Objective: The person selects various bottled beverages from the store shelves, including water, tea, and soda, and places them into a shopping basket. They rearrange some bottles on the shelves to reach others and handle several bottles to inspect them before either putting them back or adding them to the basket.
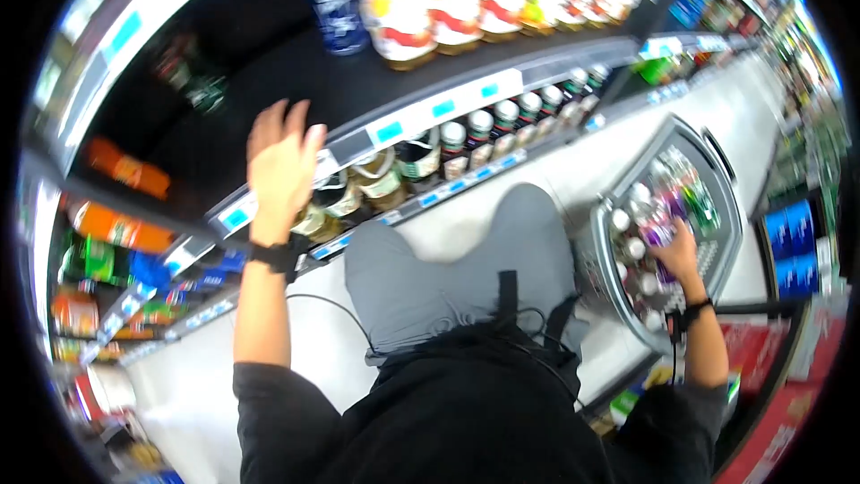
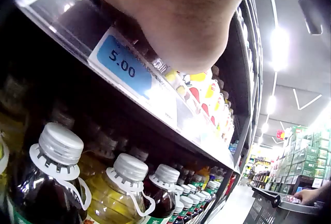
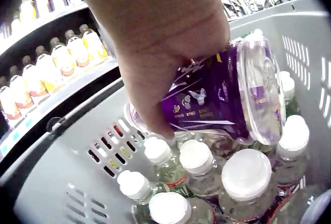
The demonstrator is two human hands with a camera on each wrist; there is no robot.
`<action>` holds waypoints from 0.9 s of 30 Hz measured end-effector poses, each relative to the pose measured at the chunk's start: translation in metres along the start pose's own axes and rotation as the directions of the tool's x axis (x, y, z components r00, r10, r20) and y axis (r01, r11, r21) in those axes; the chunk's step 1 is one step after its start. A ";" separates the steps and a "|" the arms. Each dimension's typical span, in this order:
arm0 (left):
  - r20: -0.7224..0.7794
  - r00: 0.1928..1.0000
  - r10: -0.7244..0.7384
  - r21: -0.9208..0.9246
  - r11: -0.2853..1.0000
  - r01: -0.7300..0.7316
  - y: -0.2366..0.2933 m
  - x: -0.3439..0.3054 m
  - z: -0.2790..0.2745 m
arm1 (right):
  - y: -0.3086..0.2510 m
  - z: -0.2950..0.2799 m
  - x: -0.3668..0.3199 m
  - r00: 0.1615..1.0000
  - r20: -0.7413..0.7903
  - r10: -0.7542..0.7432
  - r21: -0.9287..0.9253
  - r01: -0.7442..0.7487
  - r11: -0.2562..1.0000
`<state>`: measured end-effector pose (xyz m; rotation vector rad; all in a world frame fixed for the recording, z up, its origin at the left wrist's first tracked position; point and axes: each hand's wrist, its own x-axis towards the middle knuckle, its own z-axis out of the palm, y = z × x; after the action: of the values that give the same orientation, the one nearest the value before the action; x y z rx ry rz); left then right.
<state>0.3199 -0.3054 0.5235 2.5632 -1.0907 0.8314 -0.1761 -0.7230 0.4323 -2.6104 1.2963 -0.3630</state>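
The long dark shelf runs beside the person, and the grey basket stands on the floor at their right, with the purple container inside it, above the bottles. The left hand is released, fingers extended at the shelf's front edge; whether it bears any weight there I cannot tell. The right hand grasps the purple container, thumb on its near side.

To handle it well, I would keep the left arm relaxed and let the right wrist do the work — tilting the container gently so its clear end clears the basket wall. It lies sideways over the white-capped bottles, so a firm but light grip seems wise: squeezing could dent it, and pressing down could tip the bottles beneath.

The head view alone takes in both hands and the whole basket. The right wrist view adds the container's clear end and the bottle caps crowded below — the head view makes these small. The left wrist view shows handled bottles under the shelf and, smallest of all, a blue price label reading 5.00, unreadable from above.
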 end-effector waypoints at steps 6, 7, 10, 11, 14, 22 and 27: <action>-0.159 0.976 0.151 -0.382 0.902 -0.202 0.019 -0.011 -0.028 | -0.086 -0.090 -0.032 0.978 -0.208 0.007 0.410 0.081 0.908; -0.178 0.962 0.206 -0.427 0.865 -0.264 0.036 -0.015 -0.037 | -0.105 -0.102 -0.039 0.968 -0.252 -0.009 0.405 0.114 0.907; 0.127 0.960 0.248 -0.828 0.560 -0.035 0.113 -0.042 -0.070 | -0.176 -0.127 -0.058 0.965 -0.254 -0.070 0.513 0.195 0.836; 0.203 0.916 0.345 -0.941 0.327 0.085 0.138 -0.048 -0.076 | -0.190 -0.126 -0.061 0.965 -0.222 -0.136 0.495 0.232 0.838; 0.273 0.816 0.510 -0.891 -0.187 0.415 0.205 -0.077 -0.082 | -0.251 -0.120 -0.067 0.927 -0.195 -0.322 0.490 0.376 0.786; 0.597 0.798 0.077 -0.615 -0.596 0.517 0.207 -0.069 -0.080 | -0.318 -0.102 -0.061 0.741 -0.197 -0.642 0.635 0.595 0.492; 0.825 0.539 0.170 -0.296 -0.682 0.669 0.131 -0.051 -0.082 | -0.284 -0.115 -0.062 0.710 -0.311 -0.631 0.372 0.702 0.607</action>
<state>0.1627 -0.3322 0.5595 0.8575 -0.0456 -1.0611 -0.0341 -0.5125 0.6154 -2.5396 0.1115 -0.8789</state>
